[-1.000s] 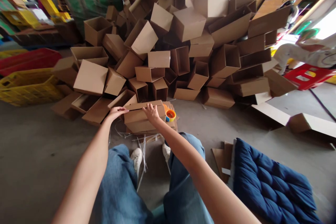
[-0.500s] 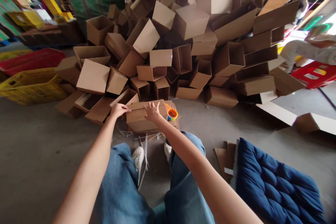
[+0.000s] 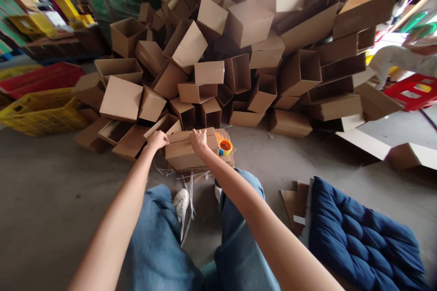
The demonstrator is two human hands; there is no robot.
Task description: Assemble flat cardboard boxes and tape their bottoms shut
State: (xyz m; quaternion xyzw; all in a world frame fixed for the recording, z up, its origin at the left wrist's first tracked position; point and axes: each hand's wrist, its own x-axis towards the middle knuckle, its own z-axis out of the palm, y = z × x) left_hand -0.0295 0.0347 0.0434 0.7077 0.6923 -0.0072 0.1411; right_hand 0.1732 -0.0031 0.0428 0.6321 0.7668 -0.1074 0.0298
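A closed cardboard box [image 3: 186, 154] lies in front of my feet on a stack of flat cardboard, with a seam running along its top. At the box's left end is my left hand [image 3: 157, 140], its fingers bent and pinched together; whatever is between them is too small to make out. My right hand [image 3: 199, 141] rests on top of the box near the seam, with its fingers slightly bent and apart. Touching or close by the box's right end stands an orange tape dispenser [image 3: 225, 147] with a blue part.
A tall heap of open cardboard boxes [image 3: 208, 72] rises just beyond. Yellow [image 3: 44, 111] and red crates [image 3: 43, 79] stand at left. At right lie a navy cushion [image 3: 362, 232] and a cardboard piece [image 3: 290, 204]. Another person [image 3: 392, 61] is at far right beside a red crate [image 3: 414, 93]. Pale straps [image 3: 191, 195] trail between my shoes.
My right hand's spread fingers have drawn closer together on the box top. My left hand has shifted slightly and stays pinched at the left end. The view has moved a little.
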